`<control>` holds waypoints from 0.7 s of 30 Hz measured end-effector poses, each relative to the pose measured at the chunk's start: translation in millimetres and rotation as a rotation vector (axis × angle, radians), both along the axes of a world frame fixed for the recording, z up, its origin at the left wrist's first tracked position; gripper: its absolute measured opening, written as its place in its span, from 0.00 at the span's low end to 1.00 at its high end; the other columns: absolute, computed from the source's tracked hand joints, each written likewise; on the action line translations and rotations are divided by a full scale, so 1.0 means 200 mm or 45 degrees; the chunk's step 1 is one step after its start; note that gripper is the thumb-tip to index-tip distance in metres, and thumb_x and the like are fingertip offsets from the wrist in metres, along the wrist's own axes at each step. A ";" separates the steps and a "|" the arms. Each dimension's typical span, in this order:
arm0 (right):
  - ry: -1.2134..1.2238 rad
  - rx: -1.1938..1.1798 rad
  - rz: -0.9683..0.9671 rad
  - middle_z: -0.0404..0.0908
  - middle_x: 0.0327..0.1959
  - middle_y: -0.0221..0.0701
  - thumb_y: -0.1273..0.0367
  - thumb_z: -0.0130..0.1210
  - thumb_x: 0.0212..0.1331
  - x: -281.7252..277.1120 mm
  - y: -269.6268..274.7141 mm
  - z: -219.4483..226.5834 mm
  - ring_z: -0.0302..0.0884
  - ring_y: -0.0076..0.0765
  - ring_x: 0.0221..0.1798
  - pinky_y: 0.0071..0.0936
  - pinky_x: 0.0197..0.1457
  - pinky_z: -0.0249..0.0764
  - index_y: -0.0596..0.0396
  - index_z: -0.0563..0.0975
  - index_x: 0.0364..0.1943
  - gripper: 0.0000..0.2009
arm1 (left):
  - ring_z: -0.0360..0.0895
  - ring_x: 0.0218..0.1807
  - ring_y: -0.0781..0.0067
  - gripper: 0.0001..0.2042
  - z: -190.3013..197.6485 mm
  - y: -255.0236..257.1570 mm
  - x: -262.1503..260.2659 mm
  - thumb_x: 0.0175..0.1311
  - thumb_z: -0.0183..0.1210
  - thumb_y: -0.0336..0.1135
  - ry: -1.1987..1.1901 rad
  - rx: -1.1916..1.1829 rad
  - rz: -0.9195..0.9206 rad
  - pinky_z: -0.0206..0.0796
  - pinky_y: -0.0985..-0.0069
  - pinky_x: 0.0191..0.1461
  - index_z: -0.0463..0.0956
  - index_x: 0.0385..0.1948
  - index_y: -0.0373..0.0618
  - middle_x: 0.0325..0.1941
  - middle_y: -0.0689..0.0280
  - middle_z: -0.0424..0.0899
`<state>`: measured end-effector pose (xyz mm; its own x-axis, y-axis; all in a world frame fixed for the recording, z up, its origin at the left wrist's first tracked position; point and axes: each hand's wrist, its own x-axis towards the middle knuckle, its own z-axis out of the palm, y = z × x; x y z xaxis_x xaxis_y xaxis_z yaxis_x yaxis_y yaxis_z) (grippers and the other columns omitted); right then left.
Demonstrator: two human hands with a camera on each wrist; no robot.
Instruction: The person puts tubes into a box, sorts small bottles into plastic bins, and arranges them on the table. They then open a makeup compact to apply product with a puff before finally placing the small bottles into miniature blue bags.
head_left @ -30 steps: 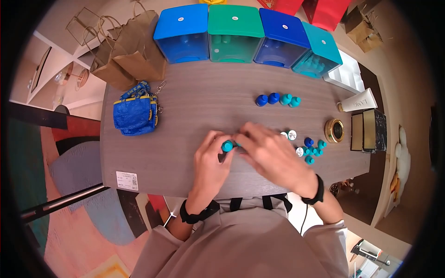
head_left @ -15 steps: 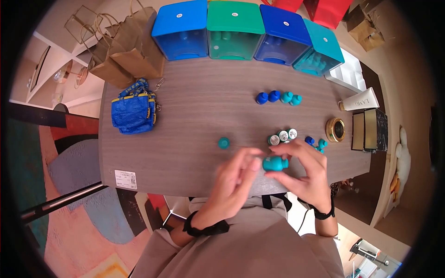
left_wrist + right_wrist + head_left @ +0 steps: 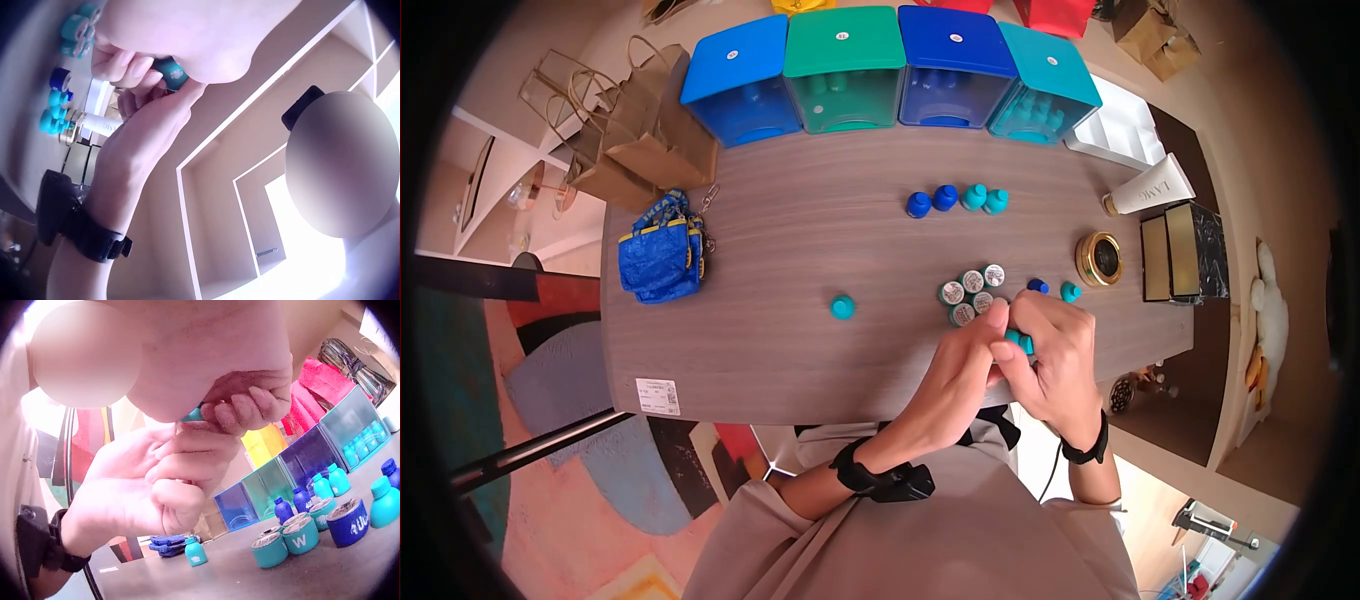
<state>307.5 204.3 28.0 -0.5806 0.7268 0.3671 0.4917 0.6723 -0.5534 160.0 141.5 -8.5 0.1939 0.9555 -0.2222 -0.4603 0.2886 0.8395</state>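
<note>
Both hands meet over the front right of the table, around a small teal bottle (image 3: pixel 1020 342). The right hand (image 3: pixel 1060 365) grips it with curled fingers and thumb. Against its other side, the left hand (image 3: pixel 960 375) holds it too, fingers curled in under the right hand. In the left wrist view a white print shows on the bottle (image 3: pixel 173 74); the fingers hide most of the rest. Just beyond the hands stand several short teal bottle bodies (image 3: pixel 301 534) with pale, patterned round ends up. A lone teal bottle (image 3: pixel 843 307) stands further left.
Two dark blue bottles (image 3: pixel 918 204) and two turquoise ones (image 3: pixel 974 197) form a row. Behind are four coloured bins (image 3: pixel 845 40). A gold-rimmed jar (image 3: pixel 1099 259), a white tube (image 3: pixel 1150 186) and a black box (image 3: pixel 1197 252) stand right; a blue bag (image 3: pixel 660 255) lies left.
The hands have moved right from the lone teal bottle, now standing by itself. The right hand held another teal bottle half a second ago; the left hand has since closed in on it.
</note>
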 end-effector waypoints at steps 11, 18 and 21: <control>-0.052 0.229 0.006 0.77 0.18 0.34 0.68 0.65 0.67 -0.02 0.01 -0.06 0.74 0.46 0.19 0.42 0.24 0.67 0.57 0.81 0.25 0.13 | 0.59 0.26 0.88 0.19 -0.12 0.01 0.02 0.91 0.45 0.52 -0.398 -0.350 0.007 0.49 0.80 0.26 0.70 0.38 0.51 0.31 0.78 0.70; -0.046 0.102 0.224 0.74 0.18 0.36 0.69 0.61 0.70 0.00 0.10 -0.07 0.71 0.49 0.18 0.43 0.24 0.65 0.58 0.77 0.22 0.16 | 0.49 0.20 0.85 0.27 -0.04 0.06 -0.03 0.91 0.40 0.57 -0.626 -0.552 -0.259 0.42 0.77 0.25 0.62 0.25 0.54 0.19 0.78 0.61; 0.043 -0.058 0.334 0.73 0.18 0.37 0.69 0.58 0.73 0.00 0.11 -0.09 0.69 0.51 0.19 0.43 0.24 0.64 0.60 0.76 0.23 0.17 | 0.48 0.19 0.83 0.30 -0.05 0.05 -0.05 0.90 0.37 0.60 -0.616 -0.560 -0.334 0.41 0.77 0.25 0.58 0.20 0.55 0.16 0.78 0.56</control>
<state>307.1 226.1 10.9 -0.7395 0.5690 0.3597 0.2846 0.7485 -0.5989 149.9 151.1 -18.3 0.5799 0.7051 -0.4082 -0.6213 0.7068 0.3383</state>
